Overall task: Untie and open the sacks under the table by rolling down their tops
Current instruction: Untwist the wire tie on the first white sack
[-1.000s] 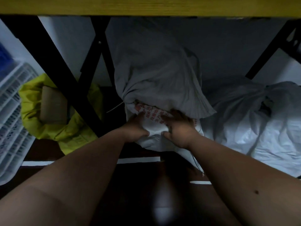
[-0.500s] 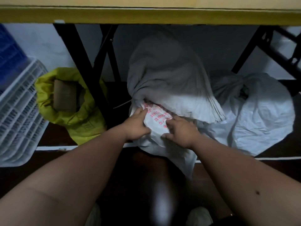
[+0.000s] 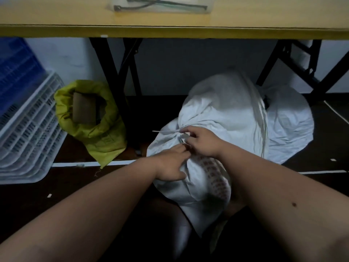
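Under the table (image 3: 170, 31), white sack (image 3: 222, 114) stays tied, neck bunched.

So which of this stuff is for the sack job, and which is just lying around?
For the job:
white sack with its tie
left hand and right hand, at the knot
second white sack behind
yellow sack, already open

Just lying around:
white crate
blue crate
clear tray on the table

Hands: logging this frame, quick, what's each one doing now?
Left hand: fingers pressed on the white sack by its tie; grip unclear.
Right hand: pinching at the tie's knot.
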